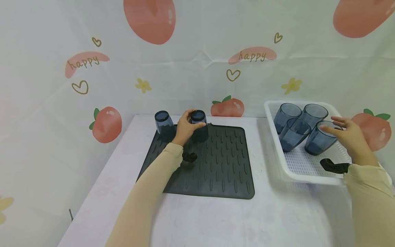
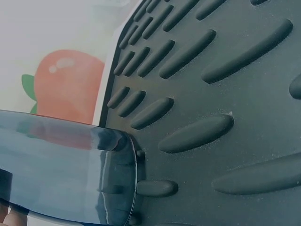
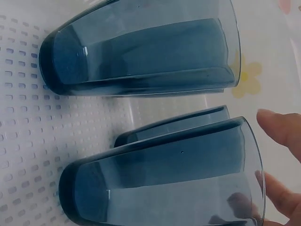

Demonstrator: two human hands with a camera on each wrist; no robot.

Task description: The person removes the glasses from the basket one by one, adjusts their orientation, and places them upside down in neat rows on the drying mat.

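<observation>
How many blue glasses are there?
6: one left glass on the dark mat, another glass in the left hand, four glasses in the white basket, two behind two. None look hidden.

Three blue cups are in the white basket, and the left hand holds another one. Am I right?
Not three: the white basket has four blue cups, as the head view shows. The left hand holds another cup, just as you said.
</observation>
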